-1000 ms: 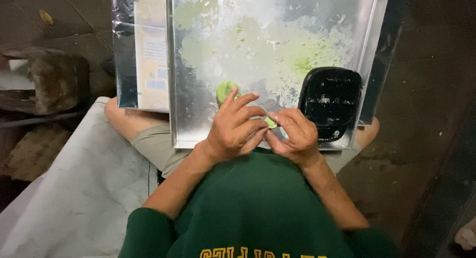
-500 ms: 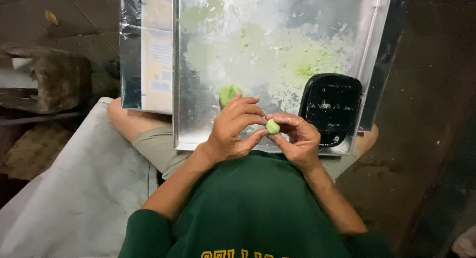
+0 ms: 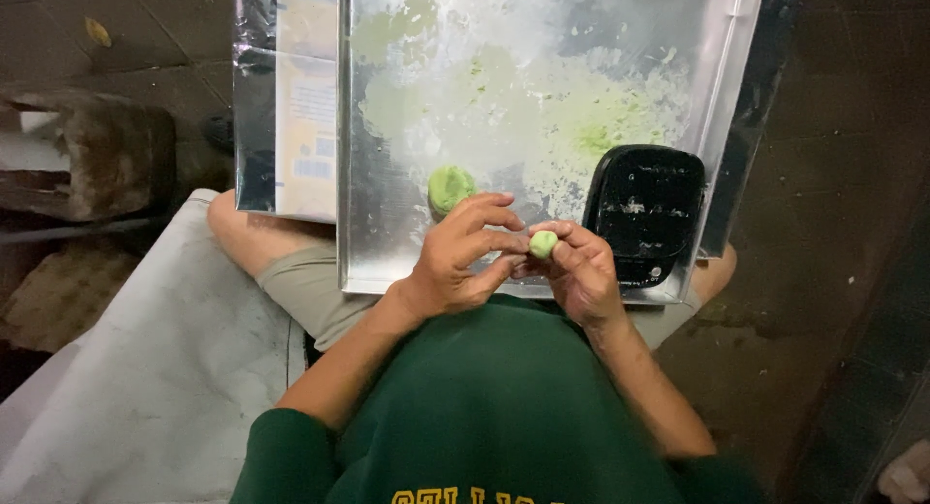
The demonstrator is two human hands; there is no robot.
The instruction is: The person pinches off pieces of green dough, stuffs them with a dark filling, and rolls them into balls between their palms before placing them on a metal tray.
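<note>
Between the fingertips of both hands sits a small pale green dough ball (image 3: 543,243). My left hand (image 3: 463,257) curls around it from the left, my right hand (image 3: 579,271) pinches it from the right. Both hover over the near edge of a metal tray (image 3: 387,242) on my lap, dusted with flour and green smears. A larger green dough lump (image 3: 450,187) lies on the tray just beyond my left fingers. A black digital scale (image 3: 644,213) rests on the tray to the right of my right hand.
A silvery plastic packet (image 3: 286,97) lies under the tray's left side. A grey cloth (image 3: 145,368) covers the floor at left. A worn wooden block (image 3: 92,160) stands at far left. Dark stone floor lies to the right.
The small dough ball has come up into plain view between the fingertips of both hands. The hands stay at the tray's near edge.
</note>
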